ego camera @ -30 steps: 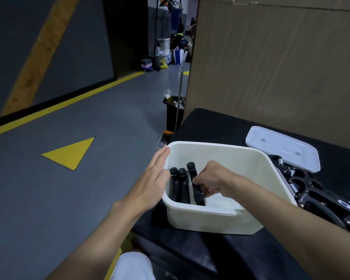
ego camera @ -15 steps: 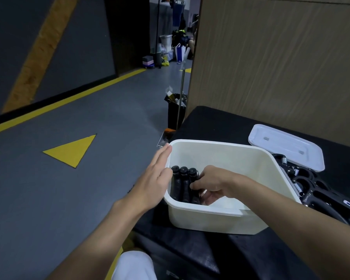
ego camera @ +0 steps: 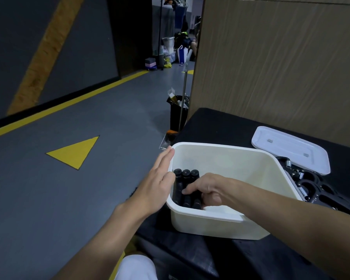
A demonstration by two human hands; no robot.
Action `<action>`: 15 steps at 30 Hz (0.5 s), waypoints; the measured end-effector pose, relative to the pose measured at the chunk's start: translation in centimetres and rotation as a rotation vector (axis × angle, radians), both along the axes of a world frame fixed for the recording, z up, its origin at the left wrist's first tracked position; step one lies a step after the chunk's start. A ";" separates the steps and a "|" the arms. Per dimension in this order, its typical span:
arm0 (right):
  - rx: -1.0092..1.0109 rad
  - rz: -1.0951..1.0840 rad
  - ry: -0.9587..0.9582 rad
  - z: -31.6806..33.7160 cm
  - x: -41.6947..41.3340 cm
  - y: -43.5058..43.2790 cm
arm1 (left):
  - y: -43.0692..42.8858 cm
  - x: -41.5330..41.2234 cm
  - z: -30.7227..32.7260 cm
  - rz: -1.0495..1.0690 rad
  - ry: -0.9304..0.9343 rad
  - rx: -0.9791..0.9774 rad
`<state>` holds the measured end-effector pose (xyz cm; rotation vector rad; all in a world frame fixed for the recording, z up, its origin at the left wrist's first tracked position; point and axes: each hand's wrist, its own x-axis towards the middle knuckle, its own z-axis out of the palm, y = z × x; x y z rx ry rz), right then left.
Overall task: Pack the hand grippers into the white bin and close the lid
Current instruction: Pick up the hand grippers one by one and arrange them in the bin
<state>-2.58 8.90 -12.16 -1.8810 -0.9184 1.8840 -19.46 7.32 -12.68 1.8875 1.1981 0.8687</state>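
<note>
The white bin (ego camera: 230, 147) stands open on the black table (ego camera: 216, 126). Inside, at its left end, black hand grippers (ego camera: 186, 174) lie side by side with three round handle ends showing. My right hand (ego camera: 207, 188) reaches into the bin and lies on top of them, fingers curled over one handle; what lies under the palm is hidden. My left hand (ego camera: 156, 184) presses flat, fingers straight, against the outside of the bin's left wall. The white lid (ego camera: 291, 151) lies on the table behind the bin to the right.
Several more black hand grippers (ego camera: 311, 186) with steel springs lie on the table right of the bin, partly under the lid. A brown cardboard wall (ego camera: 271, 67) rises behind the table. A black waste bin (ego camera: 176, 114) stands on the grey floor past the table's left edge.
My right hand has lowered the gripper it held deeper into the bin, beside the other handles. My left hand stays against the bin's wall.
</note>
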 end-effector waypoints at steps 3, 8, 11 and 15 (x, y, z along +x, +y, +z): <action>0.061 -0.050 -0.013 -0.3 0.0 -0.1 | 0.0 0.0 -0.2 0.001 0.000 0.012; 0.096 -0.029 0.026 -0.4 0.3 -0.2 | 0.3 -0.1 -0.6 0.010 -0.018 0.020; 0.078 0.088 -0.105 0.1 0.6 0.1 | 0.3 -0.2 -0.5 0.003 -0.017 0.008; 0.090 0.290 -0.390 1.2 1.9 0.1 | 0.2 -0.2 -0.4 -0.002 0.008 0.015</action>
